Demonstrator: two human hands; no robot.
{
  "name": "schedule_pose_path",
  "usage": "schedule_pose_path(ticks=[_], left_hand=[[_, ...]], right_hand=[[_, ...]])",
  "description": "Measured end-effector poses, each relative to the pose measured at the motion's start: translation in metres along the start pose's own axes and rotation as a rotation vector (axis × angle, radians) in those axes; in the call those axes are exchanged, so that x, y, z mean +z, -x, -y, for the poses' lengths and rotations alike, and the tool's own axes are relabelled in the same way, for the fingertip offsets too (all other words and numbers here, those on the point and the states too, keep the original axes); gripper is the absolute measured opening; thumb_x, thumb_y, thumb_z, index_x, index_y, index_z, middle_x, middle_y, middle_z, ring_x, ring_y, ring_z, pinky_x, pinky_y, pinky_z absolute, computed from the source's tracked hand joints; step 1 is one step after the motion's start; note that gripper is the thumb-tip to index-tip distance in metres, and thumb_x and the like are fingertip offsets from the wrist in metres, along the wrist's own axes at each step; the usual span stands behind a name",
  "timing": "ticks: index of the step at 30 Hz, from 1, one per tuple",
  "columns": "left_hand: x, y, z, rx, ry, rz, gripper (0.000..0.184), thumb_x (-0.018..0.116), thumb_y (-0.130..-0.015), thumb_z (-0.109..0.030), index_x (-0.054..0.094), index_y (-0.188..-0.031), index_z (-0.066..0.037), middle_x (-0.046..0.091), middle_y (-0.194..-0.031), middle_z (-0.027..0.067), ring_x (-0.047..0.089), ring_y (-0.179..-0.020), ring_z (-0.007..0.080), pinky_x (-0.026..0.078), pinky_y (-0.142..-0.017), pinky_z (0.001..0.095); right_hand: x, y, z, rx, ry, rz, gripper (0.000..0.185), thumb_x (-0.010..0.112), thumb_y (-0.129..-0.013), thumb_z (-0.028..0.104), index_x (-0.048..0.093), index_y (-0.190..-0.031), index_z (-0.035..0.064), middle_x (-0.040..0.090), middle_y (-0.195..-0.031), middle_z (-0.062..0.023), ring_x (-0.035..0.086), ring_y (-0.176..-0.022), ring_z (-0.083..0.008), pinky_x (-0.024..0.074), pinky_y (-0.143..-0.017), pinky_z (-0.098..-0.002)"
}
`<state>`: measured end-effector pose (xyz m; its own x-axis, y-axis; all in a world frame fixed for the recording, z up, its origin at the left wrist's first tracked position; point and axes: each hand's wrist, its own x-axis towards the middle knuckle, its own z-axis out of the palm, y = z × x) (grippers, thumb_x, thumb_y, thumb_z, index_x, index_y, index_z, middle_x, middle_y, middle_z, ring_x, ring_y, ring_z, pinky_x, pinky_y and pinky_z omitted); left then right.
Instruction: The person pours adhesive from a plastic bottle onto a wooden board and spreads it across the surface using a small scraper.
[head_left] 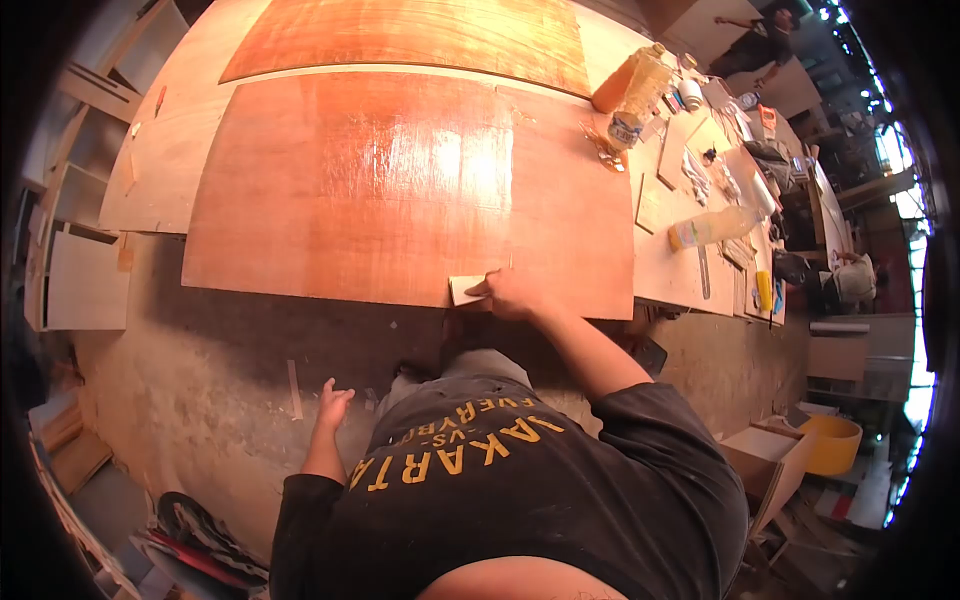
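Note:
My right hand (508, 295) is closed around a pale flat spreader (466, 290) at the near edge of a reddish-brown plywood sheet (270, 190). A wet, glossy band (415, 160) runs across the middle of this sheet. My left hand (335, 402) hangs over the floor beside my body, away from the sheet, its fingers apart and nothing in them.
Behind lies a second plywood sheet (420, 40). A large plastic bottle (640, 95) stands to the right, and another bottle (718, 228) lies among scraps and tools. Shelving (85, 200) is at the left. A yellow bucket (830, 445) sits at right. Another person (760, 45) is far back.

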<state>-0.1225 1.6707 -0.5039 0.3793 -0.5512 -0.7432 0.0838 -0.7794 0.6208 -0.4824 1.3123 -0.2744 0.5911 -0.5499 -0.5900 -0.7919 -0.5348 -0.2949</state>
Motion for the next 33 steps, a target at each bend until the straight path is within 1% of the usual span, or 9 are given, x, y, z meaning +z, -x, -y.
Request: schedule_pose_path(ticks=[7, 8, 10, 12, 15, 22, 26, 30, 33], left_hand=[[-0.003, -0.005, -0.026, 0.01, -0.064, 0.059, 0.091, 0.08, -0.082, -0.02, 0.032, -0.156, 0.002, 0.072, -0.103, 0.0127, 0.066, -0.082, 0.0184, 0.055, -0.077, 0.033], [-0.003, -0.014, -0.028, 0.024, -0.068, 0.058, 0.091, 0.08, -0.083, -0.02, 0.031, -0.157, 0.002, 0.072, -0.103, 0.0128, 0.066, -0.083, 0.0186, 0.055, -0.077, 0.0331], [0.004, -0.021, -0.023, 0.04, -0.061, 0.049, 0.092, 0.08, -0.083, -0.021, 0.03, -0.157, 0.002, 0.072, -0.104, 0.0131, 0.067, -0.083, 0.0191, 0.055, -0.078, 0.0334], [0.006, -0.021, -0.024, 0.041, -0.107, 0.062, 0.093, 0.08, -0.083, -0.021, 0.029, -0.158, 0.002, 0.072, -0.104, 0.0135, 0.067, -0.084, 0.0192, 0.055, -0.079, 0.0336], [0.01, -0.024, -0.031, 0.038, -0.155, 0.051, 0.095, 0.081, -0.083, -0.021, 0.028, -0.158, 0.001, 0.072, -0.102, 0.0136, 0.066, -0.083, 0.0188, 0.055, -0.078, 0.034], [0.04, -0.011, -0.034, -0.056, -0.068, -0.079, 0.09, 0.08, -0.084, -0.016, 0.03, -0.157, 0.001, 0.07, -0.108, 0.0144, 0.065, -0.09, 0.021, 0.054, -0.083, 0.0335], [0.077, 0.016, -0.063, -0.213, -0.037, -0.125, 0.088, 0.078, -0.085, -0.013, 0.03, -0.158, -0.002, 0.067, -0.117, 0.0167, 0.064, -0.101, 0.0225, 0.053, -0.089, 0.0344], [0.112, 0.03, -0.074, -0.233, 0.092, -0.148, 0.087, 0.076, -0.087, -0.011, 0.029, -0.158, -0.004, 0.065, -0.12, 0.0172, 0.063, -0.103, 0.0225, 0.053, -0.09, 0.0346], [0.127, 0.043, -0.078, -0.256, 0.093, -0.179, 0.085, 0.075, -0.087, -0.009, 0.028, -0.158, -0.003, 0.065, -0.119, 0.0168, 0.063, -0.101, 0.0217, 0.053, -0.089, 0.0338]], right_hand=[[0.046, 0.059, 0.036, -0.05, -0.013, 0.055, 0.058, 0.057, -0.083, 0.008, 0.07, -0.132, 0.0338, 0.072, -0.114, -0.0151, 0.069, -0.11, -0.0338, 0.0562, -0.091, -0.0452], [0.054, 0.063, 0.029, -0.099, -0.081, -0.112, 0.06, 0.054, -0.082, 0.005, 0.07, -0.132, 0.0346, 0.072, -0.117, -0.0166, 0.068, -0.109, -0.035, 0.0557, -0.091, -0.0446], [0.034, 0.06, 0.003, -0.046, -0.463, -0.387, 0.064, 0.05, -0.082, -0.001, 0.067, -0.138, 0.0261, 0.073, -0.117, -0.0191, 0.071, -0.103, -0.0336, 0.0549, -0.091, -0.0435], [0.015, 0.042, -0.037, -0.057, -1.107, -0.733, 0.057, 0.047, -0.082, -0.009, 0.062, -0.137, -0.0012, 0.074, -0.11, -0.0165, 0.072, -0.093, -0.0236, 0.0594, -0.079, -0.0359], [-0.08, 0.051, -0.072, -0.037, -1.294, -0.826, 0.029, 0.058, -0.094, 0.001, 0.068, -0.12, -0.0022, 0.072, -0.105, -0.0103, 0.071, -0.09, -0.02, 0.0625, -0.076, -0.0358], [-0.203, -0.031, -0.204, 0.045, -0.814, -0.918, 0.03, 0.059, -0.087, 0.004, 0.072, -0.114, -0.0003, 0.072, -0.085, -0.0135, 0.068, -0.079, -0.0184, 0.0568, -0.073, -0.0387], [-0.249, -0.093, -0.242, 0.097, -0.36, -0.855, 0.036, 0.055, -0.079, 0.006, 0.074, -0.11, 0.0041, 0.071, -0.094, -0.0267, 0.071, -0.088, -0.0389, 0.055, -0.081, -0.0475], [-0.258, -0.181, -0.27, 0.235, 0.029, -0.658, 0.034, 0.056, -0.083, 0.012, 0.075, -0.111, 0.011, 0.073, -0.098, -0.0215, 0.07, -0.094, -0.0402, 0.0557, -0.083, -0.0495], [-0.263, -0.205, -0.267, 0.1, 0.005, -0.694, 0.038, 0.056, -0.083, 0.011, 0.073, -0.117, 0.0122, 0.073, -0.107, -0.0187, 0.07, -0.096, -0.0376, 0.0564, -0.084, -0.0488]])
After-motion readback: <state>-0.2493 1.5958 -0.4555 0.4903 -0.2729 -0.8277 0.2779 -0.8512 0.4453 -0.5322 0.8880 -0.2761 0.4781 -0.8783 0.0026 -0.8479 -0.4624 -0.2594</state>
